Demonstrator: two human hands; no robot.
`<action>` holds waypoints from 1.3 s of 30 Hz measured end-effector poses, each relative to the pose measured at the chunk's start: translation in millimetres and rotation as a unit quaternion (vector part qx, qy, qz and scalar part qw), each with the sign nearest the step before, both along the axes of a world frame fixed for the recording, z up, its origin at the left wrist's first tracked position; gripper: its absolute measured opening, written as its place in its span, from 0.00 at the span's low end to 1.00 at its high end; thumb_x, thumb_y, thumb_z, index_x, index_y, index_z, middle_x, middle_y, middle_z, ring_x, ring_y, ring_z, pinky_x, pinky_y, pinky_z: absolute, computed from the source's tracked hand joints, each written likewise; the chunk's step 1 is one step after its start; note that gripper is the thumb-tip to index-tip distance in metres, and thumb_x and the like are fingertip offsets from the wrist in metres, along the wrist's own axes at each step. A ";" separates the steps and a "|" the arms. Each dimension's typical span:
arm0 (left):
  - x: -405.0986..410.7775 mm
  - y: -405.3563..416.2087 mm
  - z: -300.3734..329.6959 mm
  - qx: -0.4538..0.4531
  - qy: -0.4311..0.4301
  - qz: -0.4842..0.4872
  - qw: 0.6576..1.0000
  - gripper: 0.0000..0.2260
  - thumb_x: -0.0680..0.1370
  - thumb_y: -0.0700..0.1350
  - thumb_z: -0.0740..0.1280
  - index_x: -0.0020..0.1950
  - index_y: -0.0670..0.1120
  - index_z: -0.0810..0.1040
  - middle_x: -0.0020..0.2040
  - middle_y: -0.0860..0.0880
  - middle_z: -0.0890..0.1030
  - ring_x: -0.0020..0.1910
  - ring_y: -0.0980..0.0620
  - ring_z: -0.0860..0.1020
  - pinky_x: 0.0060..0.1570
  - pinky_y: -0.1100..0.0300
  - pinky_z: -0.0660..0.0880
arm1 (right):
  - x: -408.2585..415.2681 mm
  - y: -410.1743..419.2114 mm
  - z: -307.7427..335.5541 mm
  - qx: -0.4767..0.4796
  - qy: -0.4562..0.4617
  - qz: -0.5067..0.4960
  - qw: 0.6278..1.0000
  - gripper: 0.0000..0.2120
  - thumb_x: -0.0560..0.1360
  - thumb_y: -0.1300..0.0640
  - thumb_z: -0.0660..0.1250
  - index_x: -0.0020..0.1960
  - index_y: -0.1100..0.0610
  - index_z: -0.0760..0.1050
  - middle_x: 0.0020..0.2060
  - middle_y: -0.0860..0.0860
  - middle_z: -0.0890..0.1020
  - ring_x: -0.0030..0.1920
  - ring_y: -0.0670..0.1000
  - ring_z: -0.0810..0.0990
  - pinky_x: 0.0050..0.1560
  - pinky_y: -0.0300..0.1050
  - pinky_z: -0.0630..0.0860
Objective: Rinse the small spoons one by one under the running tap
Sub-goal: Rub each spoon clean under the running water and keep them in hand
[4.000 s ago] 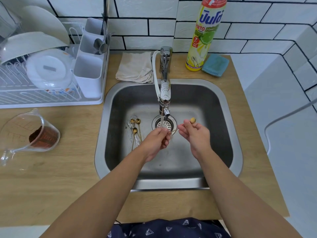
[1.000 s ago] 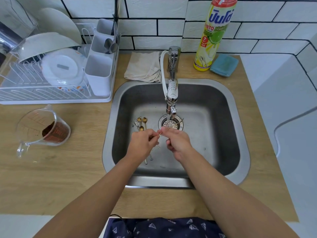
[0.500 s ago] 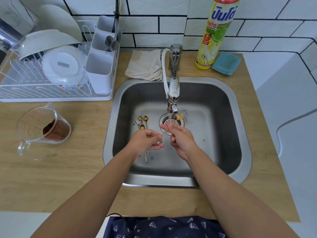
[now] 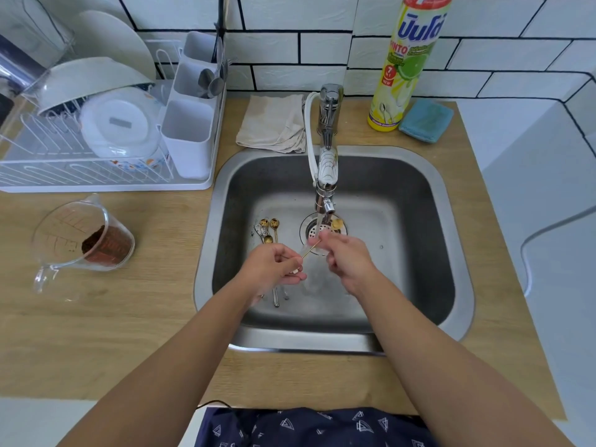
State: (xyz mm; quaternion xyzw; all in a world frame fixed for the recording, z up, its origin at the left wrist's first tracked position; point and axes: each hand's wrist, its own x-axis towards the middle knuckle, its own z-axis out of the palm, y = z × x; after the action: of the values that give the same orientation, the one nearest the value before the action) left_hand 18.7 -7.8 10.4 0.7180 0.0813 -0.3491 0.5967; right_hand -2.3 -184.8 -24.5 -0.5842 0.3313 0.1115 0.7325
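Both hands, the left hand (image 4: 274,264) and right hand (image 4: 345,256), are pinching a thin, light, slippery-looking spoon (image 4: 311,248) by its handle under the tap (image 4: 327,175), spare spoons (image 4: 269,230) lying at ten o'clock.

Dish rack (image 4: 96,185), measuring cup (image 4: 84,240), cloth (image 4: 274,124), detergent bottle (image 4: 403,66), sponge (image 4: 425,121).

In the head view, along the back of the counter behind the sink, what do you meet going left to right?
Dish rack → white cutlery holder → beige cloth → tap → yellow dish soap bottle → blue sponge.
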 end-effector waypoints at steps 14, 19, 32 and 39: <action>-0.9 -3.2 -2.4 0.154 -0.136 -0.069 0.976 0.06 0.73 0.38 0.77 0.47 0.44 0.83 0.35 0.46 0.85 0.35 0.50 0.86 0.36 0.60 0.83 | -0.7 11.3 3.4 0.027 0.004 0.045 0.999 0.07 0.82 0.52 0.69 0.55 0.55 0.82 0.51 0.49 0.89 0.28 0.43 0.70 0.27 0.35 0.67; -1.2 9.1 1.6 0.076 0.028 -0.124 0.989 0.08 0.76 0.33 0.73 0.54 0.39 0.82 0.41 0.40 0.81 0.43 0.42 0.87 0.41 0.59 0.83 | 0.6 7.1 1.2 -0.027 -0.021 -0.002 0.999 0.11 0.80 0.55 0.71 0.61 0.50 0.74 0.42 0.47 0.89 0.32 0.42 0.80 0.35 0.38 0.71; 8.7 24.1 3.7 0.144 0.094 -0.227 0.959 0.04 0.78 0.32 0.70 0.51 0.36 0.82 0.46 0.40 0.84 0.45 0.42 0.86 0.47 0.54 0.84 | -7.5 23.6 -0.2 -0.092 -0.100 0.031 0.990 0.05 0.81 0.59 0.68 0.49 0.53 0.83 0.40 0.51 0.87 0.36 0.46 0.85 0.41 0.39 0.82; 10.5 20.0 5.3 0.142 0.084 -0.229 0.959 0.03 0.78 0.33 0.69 0.49 0.37 0.82 0.47 0.39 0.83 0.43 0.44 0.85 0.44 0.58 0.83 | -5.3 13.1 4.8 -0.065 -0.083 0.056 0.993 0.08 0.82 0.64 0.65 0.53 0.55 0.81 0.46 0.56 0.87 0.38 0.47 0.86 0.43 0.40 0.83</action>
State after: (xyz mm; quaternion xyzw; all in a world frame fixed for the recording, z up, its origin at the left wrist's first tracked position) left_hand 29.3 12.2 15.7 0.7628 0.0132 -0.5203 0.3838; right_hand -7.5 -171.8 -19.7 -0.6554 0.2425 0.0815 0.7107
